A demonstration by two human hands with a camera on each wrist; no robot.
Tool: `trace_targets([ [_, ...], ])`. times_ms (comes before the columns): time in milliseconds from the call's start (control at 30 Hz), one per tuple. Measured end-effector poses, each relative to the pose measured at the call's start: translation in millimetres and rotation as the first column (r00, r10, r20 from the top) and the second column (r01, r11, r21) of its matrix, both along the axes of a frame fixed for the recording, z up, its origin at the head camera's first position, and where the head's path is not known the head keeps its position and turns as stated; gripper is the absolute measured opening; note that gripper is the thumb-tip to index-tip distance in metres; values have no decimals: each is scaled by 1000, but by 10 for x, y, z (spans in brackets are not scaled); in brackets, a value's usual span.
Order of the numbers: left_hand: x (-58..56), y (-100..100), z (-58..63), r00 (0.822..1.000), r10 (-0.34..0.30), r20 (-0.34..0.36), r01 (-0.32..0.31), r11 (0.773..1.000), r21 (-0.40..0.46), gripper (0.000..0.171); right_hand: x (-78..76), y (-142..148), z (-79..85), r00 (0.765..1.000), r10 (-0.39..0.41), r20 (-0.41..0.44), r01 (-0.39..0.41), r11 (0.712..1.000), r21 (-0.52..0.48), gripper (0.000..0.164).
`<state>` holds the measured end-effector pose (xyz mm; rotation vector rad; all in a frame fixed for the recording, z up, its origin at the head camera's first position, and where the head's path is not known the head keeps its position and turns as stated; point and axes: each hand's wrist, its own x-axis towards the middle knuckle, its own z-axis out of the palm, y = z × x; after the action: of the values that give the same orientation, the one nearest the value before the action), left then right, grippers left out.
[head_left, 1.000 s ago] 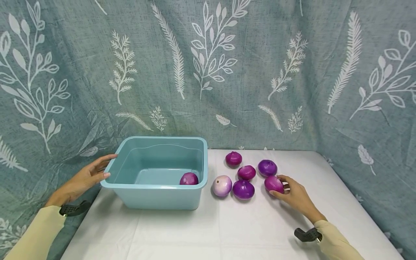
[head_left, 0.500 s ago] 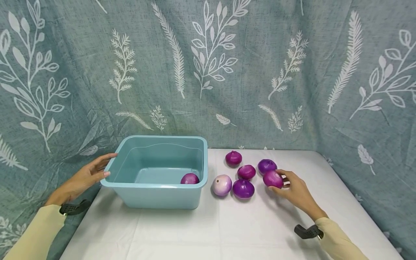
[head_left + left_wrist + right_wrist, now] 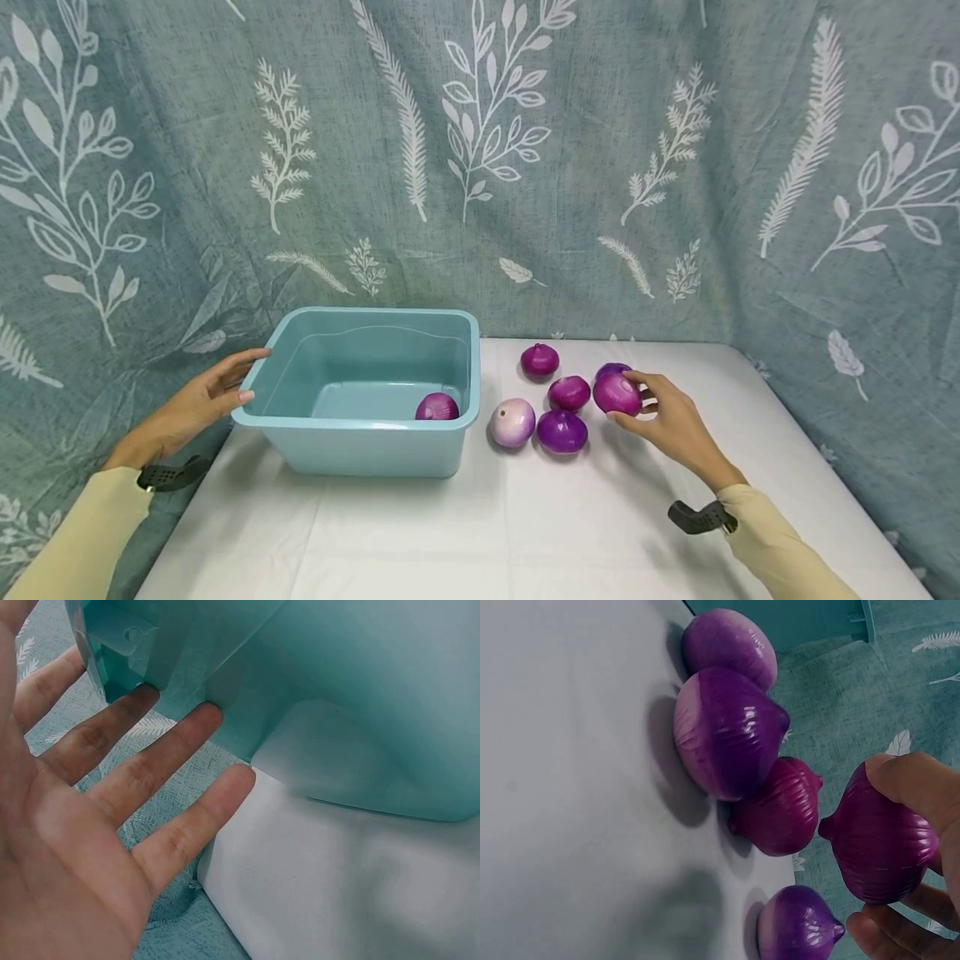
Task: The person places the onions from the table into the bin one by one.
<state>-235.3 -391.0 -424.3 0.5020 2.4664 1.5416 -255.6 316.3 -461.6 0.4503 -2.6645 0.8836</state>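
Note:
Between thumb and fingers, my right hand (image 3: 667, 421) grips a magenta onion (image 3: 617, 394), which is raised off the table in the right wrist view. Behind it a purple onion (image 3: 611, 369) is partly hidden. My left hand (image 3: 198, 402) rests against the left side of a teal tub (image 3: 352, 450); in the left wrist view its fingers (image 3: 172, 746) are nearly straight and touch the tub's outer wall. One magenta onion (image 3: 437, 407) lies inside the tub at its right front corner. A pale onion (image 3: 513, 422) sits on the table just right of the tub.
Beside the pale onion are a dark purple onion (image 3: 562, 432) and a magenta onion (image 3: 568, 392), with another magenta onion (image 3: 540, 361) further back. All stand on a white-covered table (image 3: 420, 533). A leaf-patterned curtain (image 3: 555, 167) hangs behind and at both sides.
The right hand has lifted its onion off the table and moved slightly left and up, now overlapping the purple onion behind. The left hand has stayed at the tub.

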Motion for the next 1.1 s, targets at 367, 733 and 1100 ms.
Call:
trace_targets([
  [367, -12, 1, 6, 1000, 3, 8, -3, 1000, 9, 65, -48, -207, 164, 997, 53, -49, -54, 998, -32, 69],
  [733, -22, -4, -9, 1000, 6, 0, -6, 1000, 5, 65, -80, -423, 297, 993, 102, -53, -105, 993, -58, 69],
  [1100, -19, -1, 9, 1000, 11, -11, -11, 1000, -10, 65, -146, -716, 468, 984, 162, -74, -166, 985, -49, 68],
])
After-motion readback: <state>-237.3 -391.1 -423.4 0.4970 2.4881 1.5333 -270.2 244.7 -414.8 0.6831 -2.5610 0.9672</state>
